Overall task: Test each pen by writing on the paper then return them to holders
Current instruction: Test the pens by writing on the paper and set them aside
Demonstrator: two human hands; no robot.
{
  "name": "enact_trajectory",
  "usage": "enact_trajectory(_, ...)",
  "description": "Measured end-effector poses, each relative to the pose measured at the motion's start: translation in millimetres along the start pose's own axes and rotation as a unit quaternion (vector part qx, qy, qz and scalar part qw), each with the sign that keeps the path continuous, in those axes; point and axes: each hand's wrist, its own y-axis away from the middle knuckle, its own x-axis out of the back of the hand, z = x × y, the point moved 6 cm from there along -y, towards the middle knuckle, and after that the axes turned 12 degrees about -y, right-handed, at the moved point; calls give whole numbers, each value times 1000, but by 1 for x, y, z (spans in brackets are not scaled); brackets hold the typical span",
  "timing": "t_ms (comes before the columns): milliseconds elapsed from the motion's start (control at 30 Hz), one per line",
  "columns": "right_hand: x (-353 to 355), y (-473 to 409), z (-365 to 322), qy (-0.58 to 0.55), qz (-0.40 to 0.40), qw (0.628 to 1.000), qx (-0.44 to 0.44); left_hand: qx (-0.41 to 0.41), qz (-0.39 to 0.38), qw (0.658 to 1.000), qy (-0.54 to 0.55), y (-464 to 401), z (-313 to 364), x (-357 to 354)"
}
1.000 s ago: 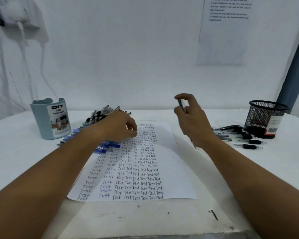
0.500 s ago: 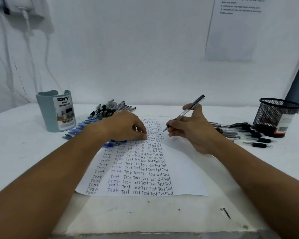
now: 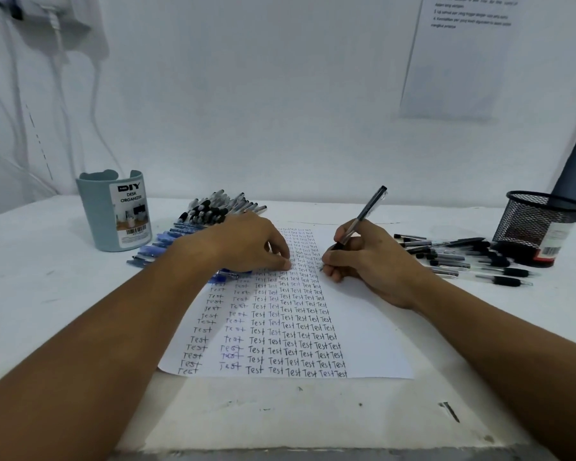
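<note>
A white sheet of paper (image 3: 363,331) covered with columns of the word "Test" lies in the middle of the table. My right hand (image 3: 366,261) grips a black pen (image 3: 368,211) in writing position, its tip down on the paper at the right edge of the written columns. My left hand (image 3: 250,242) rests on the paper's upper left with curled fingertips pressing it down. A pile of black and blue pens (image 3: 210,211) lies behind my left hand. Another group of black pens (image 3: 463,257) lies to the right.
A blue-grey desk organizer cup (image 3: 113,211) stands at the back left. A black mesh pen holder (image 3: 536,221) stands at the back right beside the loose pens. The white wall rises just behind the table, with a printed sheet (image 3: 459,58) taped on it.
My right hand turned the pen from upright in the air into a writing grip and lowered its tip onto the paper. My left hand stayed on the sheet.
</note>
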Motion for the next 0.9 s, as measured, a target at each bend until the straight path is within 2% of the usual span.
enact_trajectory(300, 3, -2, 3, 90, 25, 995, 28, 4, -5, 1000, 1, 2, 2, 0)
enact_trajectory(467, 3, -2, 3, 84, 28, 996, 23, 8, -3, 1000, 12, 2, 2, 0)
enact_trajectory(700, 2, -2, 2, 17, 20, 1000, 4, 12, -2, 1000, 27, 3, 1, 0)
enact_trajectory(833, 2, -3, 4, 76, 27, 996, 26, 13, 0, 999, 33, 4, 2, 1)
enact_trajectory(900, 4, -4, 3, 56, 28, 998, 21, 13, 0, 999, 34, 4, 2, 1)
